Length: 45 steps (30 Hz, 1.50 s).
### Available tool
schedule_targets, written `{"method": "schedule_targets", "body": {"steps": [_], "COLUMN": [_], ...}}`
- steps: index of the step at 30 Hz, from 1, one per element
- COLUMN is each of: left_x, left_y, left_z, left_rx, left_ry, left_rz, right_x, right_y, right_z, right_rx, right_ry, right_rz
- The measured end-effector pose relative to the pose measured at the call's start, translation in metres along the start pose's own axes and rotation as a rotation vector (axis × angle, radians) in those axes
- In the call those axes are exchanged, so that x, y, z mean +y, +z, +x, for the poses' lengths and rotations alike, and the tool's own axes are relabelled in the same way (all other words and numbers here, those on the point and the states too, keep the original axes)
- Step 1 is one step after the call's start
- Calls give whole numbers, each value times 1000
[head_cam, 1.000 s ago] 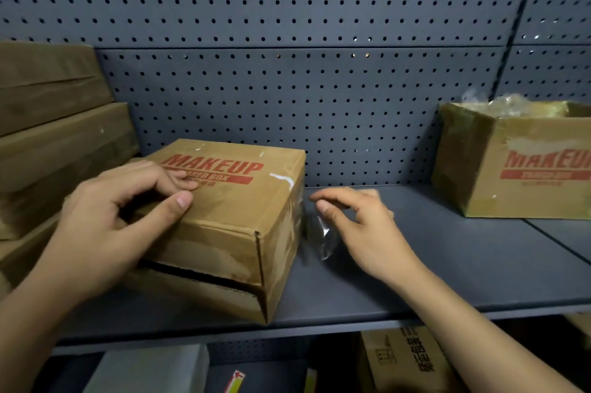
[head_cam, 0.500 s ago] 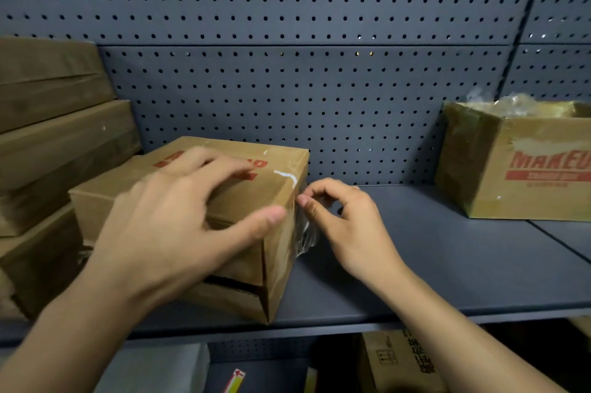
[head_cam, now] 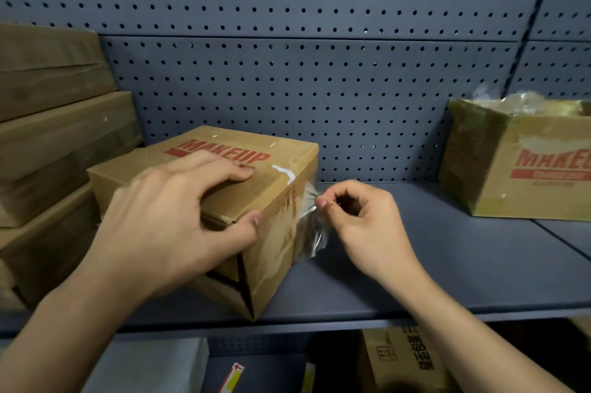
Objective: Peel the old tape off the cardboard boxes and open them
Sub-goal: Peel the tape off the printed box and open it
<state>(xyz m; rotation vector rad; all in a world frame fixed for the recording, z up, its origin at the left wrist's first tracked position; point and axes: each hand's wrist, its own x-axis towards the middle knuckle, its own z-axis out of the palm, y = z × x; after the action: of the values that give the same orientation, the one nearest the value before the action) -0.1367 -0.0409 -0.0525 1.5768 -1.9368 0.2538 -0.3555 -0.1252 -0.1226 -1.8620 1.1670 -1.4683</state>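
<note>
Head view, nearest first: below the shelf edge sit a printed carton (head_cam: 406, 360) on the right and a pale grey pack (head_cam: 144, 367) on the left, neither of them being handled. Above them the left hand (head_cam: 169, 216) clamps the near right corner of the MAKEUP box (head_cam: 281, 175), with fingers spread across its top and the thumb pressed on its near face, bracing it on the grey shelf (head_cam: 447, 264). Just to the right, the right hand (head_cam: 361, 219) pinches a strip of clear tape (head_cam: 311, 223) between thumb and forefinger. The strip hangs crumpled off the box's right side, its lower part clinging to the cardboard. The peel looks partly done: torn pale patches show where the tape has come away, a white scrap remains at the top edge, and the lid is down, though the near end seam gapes dark. Further left, a stack of plain brown boxes (head_cam: 57, 143) appears closed. Far right, a second MAKEUP box (head_cam: 518, 162) stands with its top open and clear film bunched inside, so it is probably finished. Behind everything runs the pegboard wall (head_cam: 319, 72).
</note>
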Motion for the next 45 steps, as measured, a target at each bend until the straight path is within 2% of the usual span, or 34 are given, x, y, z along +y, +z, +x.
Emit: {"method": "schedule_targets", "body": {"steps": [7, 13, 16, 24, 31, 38, 41, 45], "left_x": [-23, -11, 0, 21, 21, 20, 17, 8], "left_y": [-16, -20, -21, -12, -11, -10, -10, -12], "left_z": [-5, -2, 7, 18, 13, 12, 13, 14], "left_rx": [-43, -139, -193, -233, -230, -227, -234, -250], "left_ry": [-49, -21, -81, -138, -147, -137, -123, -98], "left_rz": [-63, 72, 178, 343, 337, 340, 339, 309], "right_x": [13, 13, 8, -2, -3, -11, -14, -13], "right_y": [-31, -30, -25, -12, -5, -6, -2, 3], "right_z": [8, 4, 6, 11, 12, 3, 2, 5], "right_rx": [132, 95, 97, 81, 50, -75, -44, 1], "right_ry": [71, 74, 109, 113, 178, 70, 103, 53], "right_rz": [-11, 82, 199, 208, 367, 310, 215, 118]}}
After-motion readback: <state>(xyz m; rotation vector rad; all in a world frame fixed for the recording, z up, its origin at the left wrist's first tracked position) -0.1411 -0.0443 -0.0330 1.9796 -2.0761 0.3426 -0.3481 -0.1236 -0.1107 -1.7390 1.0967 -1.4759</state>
